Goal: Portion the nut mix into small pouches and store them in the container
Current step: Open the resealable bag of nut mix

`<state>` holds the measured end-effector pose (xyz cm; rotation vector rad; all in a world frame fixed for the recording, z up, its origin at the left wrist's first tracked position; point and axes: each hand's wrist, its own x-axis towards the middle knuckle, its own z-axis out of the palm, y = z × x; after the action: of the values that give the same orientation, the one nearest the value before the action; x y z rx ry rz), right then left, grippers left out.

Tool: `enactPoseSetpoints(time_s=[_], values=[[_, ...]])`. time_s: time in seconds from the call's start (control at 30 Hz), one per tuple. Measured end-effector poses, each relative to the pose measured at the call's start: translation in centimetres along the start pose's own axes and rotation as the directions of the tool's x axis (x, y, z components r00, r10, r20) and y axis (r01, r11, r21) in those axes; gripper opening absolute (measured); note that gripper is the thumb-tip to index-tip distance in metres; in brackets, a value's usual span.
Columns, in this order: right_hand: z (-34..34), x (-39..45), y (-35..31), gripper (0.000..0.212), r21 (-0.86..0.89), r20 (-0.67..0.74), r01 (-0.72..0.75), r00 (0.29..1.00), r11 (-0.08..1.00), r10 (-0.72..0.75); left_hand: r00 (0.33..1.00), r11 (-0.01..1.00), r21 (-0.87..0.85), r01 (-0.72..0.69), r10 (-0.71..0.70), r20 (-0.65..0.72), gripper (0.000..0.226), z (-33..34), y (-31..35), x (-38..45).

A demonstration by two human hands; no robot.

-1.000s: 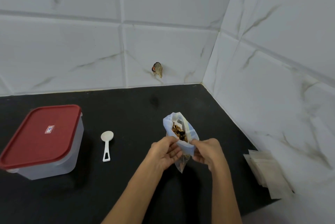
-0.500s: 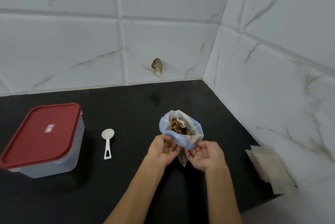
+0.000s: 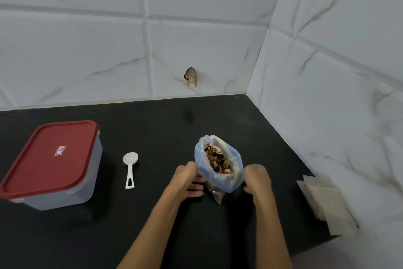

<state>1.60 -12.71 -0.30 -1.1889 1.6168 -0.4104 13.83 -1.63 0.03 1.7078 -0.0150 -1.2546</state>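
Note:
A clear plastic bag (image 3: 226,181) with a bluish rolled-down rim stands on the black counter, its mouth wide and the brown nut mix (image 3: 217,160) showing inside. My left hand (image 3: 188,179) grips the bag's left side with curled fingers. My right hand (image 3: 257,178) grips its right side. A white plastic scoop (image 3: 130,167) lies on the counter to the left. Further left stands the clear container (image 3: 65,186) with its red lid (image 3: 49,156) closed. A stack of small pale pouches (image 3: 326,202) lies at the right by the wall.
The black counter (image 3: 152,225) meets white marble-look tiled walls at the back and right. A small brownish object (image 3: 191,76) sticks out of the back wall above the counter. The counter's front edge shows at lower right.
Both hands have spread apart along the bag's sides, and the bag's mouth has gone from nearly closed to wide, with the rim rolled down and the nuts exposed.

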Motion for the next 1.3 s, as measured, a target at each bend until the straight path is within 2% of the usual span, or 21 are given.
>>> enactPoseSetpoints(time_s=[0.03,0.1,0.2,0.27,0.4,0.47,0.6,0.73,0.83,0.9,0.97,1.03,1.1,1.17,1.23,1.3], values=[[-0.1,0.1,-0.2,0.020,0.042,-0.018,0.046,0.999,0.998,-0.045,0.999,0.999,0.026,-0.029,0.030,-0.035,0.027,-0.3,0.1,0.2],[-0.1,-0.1,-0.7,0.015,0.099,-0.004,0.100,0.995,0.990,-0.100,0.995,0.995,-0.057,-0.082,0.079,-0.055,0.026,-0.8,0.2,0.8],[0.4,-0.2,-1.5,0.024,0.031,0.084,0.094,0.992,0.995,-0.097,0.994,0.969,-0.226,-0.102,0.107,0.009,0.024,-0.9,0.2,1.3],[0.9,0.3,-1.8,0.024,0.021,0.118,0.077,0.990,0.997,-0.079,0.993,0.945,-0.322,-0.066,0.094,0.073,0.019,-0.6,0.1,1.4],[1.5,0.7,-2.1,0.026,0.038,0.181,0.040,0.982,0.998,-0.047,0.980,0.815,-0.571,0.099,0.021,0.199,0.011,-0.3,0.3,1.3],[1.6,0.7,-2.2,0.025,0.100,0.209,-0.021,0.978,0.995,0.000,0.974,0.793,-0.593,0.138,-0.002,0.225,0.015,-0.2,0.2,1.5],[1.8,1.5,-1.8,0.024,0.159,0.269,-0.149,0.958,0.976,0.103,0.971,0.821,-0.548,0.159,-0.029,0.239,0.026,0.1,-0.2,1.5],[1.9,1.2,-2.0,0.025,0.113,0.287,-0.110,0.955,0.987,0.074,0.986,0.859,-0.499,0.118,-0.043,0.159,0.034,0.2,-0.1,1.7],[2.1,1.2,-2.3,0.029,0.104,0.255,-0.016,0.967,0.994,-0.011,0.999,0.924,-0.380,0.024,-0.012,0.035,0.044,0.7,0.0,2.2],[2.0,1.2,-2.2,0.042,0.042,0.191,0.083,0.977,0.996,-0.090,0.995,0.989,-0.128,-0.079,0.070,-0.073,0.066,0.8,0.0,2.1],[1.5,0.9,-2.3,0.043,-0.097,0.153,0.214,0.968,0.972,-0.198,0.949,0.953,0.215,-0.213,0.254,-0.185,0.079,0.7,-0.2,2.3],[1.1,0.9,-2.4,0.034,-0.173,0.178,0.301,0.946,0.938,-0.271,0.857,0.852,0.408,-0.328,0.450,-0.251,0.071,0.7,-0.1,2.0],[1.3,1.0,-2.5,0.037,-0.245,0.192,0.359,0.929,0.901,-0.318,0.762,0.767,0.468,-0.439,0.594,-0.259,0.051,0.7,0.1,1.7],[1.6,0.8,-2.5,0.035,-0.320,0.143,0.407,0.913,0.856,-0.381,0.688,0.679,0.516,-0.522,0.693,-0.215,0.026,0.7,0.1,1.6],[1.2,0.6,-2.3,0.026,-0.336,0.068,0.439,0.894,0.833,-0.444,0.650,0.627,0.541,-0.560,0.738,-0.182,0.018,0.6,0.0,1.3],[0.3,0.6,-2.1,0.019,-0.312,0.009,0.470,0.871,0.826,-0.492,0.647,0.615,0.552,-0.563,0.744,-0.169,0.020,-0.1,0.0,1.0]])
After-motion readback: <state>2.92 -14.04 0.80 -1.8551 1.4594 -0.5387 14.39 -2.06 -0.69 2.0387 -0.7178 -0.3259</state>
